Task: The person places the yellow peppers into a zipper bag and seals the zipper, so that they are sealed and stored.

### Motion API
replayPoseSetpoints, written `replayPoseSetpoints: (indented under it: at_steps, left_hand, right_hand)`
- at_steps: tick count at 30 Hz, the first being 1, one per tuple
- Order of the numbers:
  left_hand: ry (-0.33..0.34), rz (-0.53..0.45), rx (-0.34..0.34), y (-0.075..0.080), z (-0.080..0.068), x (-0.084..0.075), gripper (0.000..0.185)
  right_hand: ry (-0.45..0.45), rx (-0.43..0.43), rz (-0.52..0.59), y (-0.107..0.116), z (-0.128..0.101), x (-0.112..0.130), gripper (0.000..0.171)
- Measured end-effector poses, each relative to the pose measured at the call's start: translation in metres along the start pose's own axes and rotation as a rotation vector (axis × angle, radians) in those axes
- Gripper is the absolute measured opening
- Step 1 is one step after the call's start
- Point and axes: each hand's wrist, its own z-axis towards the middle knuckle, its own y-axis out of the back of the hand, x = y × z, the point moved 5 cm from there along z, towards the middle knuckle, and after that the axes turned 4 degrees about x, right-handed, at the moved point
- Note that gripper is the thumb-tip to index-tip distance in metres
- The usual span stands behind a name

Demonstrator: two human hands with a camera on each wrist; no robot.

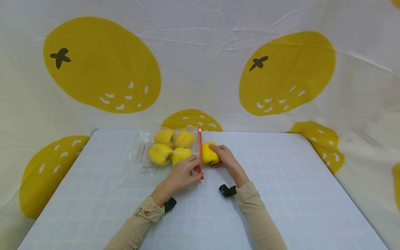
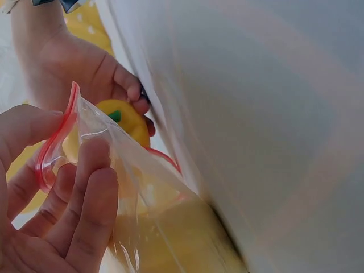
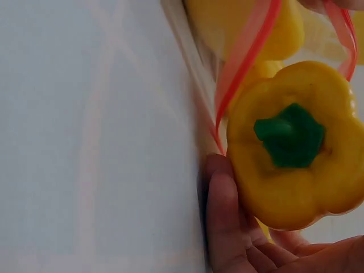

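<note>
A clear zip bag with a red zip edge lies on the table, several yellow bell peppers inside it. My left hand pinches the red edge near its front end; in the left wrist view the bag's mouth stands apart. Just right of that mouth, my right hand grips another yellow bell pepper. The right wrist view shows this pepper stem side toward the camera, its green stem plain, right at the red-edged opening. Part of one bagged pepper is hidden behind my left hand.
A pale checked cloth covers the table. Behind it hangs a white curtain printed with big yellow fruit. Black wrist-camera mounts sit at both wrists, low over the table.
</note>
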Motion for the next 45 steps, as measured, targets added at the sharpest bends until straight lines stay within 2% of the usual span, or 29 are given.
replayPoseSetpoints:
  at_steps: [8, 10, 17, 23, 27, 32, 40, 45]
  left_hand:
    - [-0.044, 0.024, -0.03, 0.001, -0.001, -0.002, 0.018]
    - [-0.041, 0.025, -0.035, 0.002, -0.001, -0.003, 0.019]
    - [-0.007, 0.03, -0.017, 0.0, -0.002, -0.001, 0.018]
    - [-0.024, 0.032, -0.039, 0.001, -0.002, -0.001, 0.019]
    - [-0.037, 0.03, -0.051, 0.001, -0.002, -0.001, 0.02]
    - [-0.017, 0.038, -0.04, 0.0, -0.001, -0.001, 0.02]
    - [-0.009, 0.036, -0.027, 0.001, -0.001, -0.001, 0.019]
    - [-0.005, 0.037, -0.019, 0.0, -0.001, 0.001, 0.018]
  right_hand:
    - [0.014, 0.014, -0.075, -0.01, -0.005, 0.007, 0.07]
    - [0.039, 0.03, -0.086, -0.011, -0.005, 0.009, 0.065]
    - [0.158, 0.067, -0.09, -0.01, -0.007, 0.014, 0.032]
    - [0.214, 0.128, -0.045, -0.012, -0.005, 0.012, 0.029]
    - [0.207, 0.157, 0.017, -0.012, -0.004, 0.01, 0.031]
    - [0.183, 0.185, 0.099, -0.01, -0.003, 0.006, 0.034]
    - [0.141, 0.249, 0.127, -0.01, -0.001, 0.001, 0.037]
    - [0.148, 0.327, 0.148, -0.019, -0.001, -0.001, 0.036]
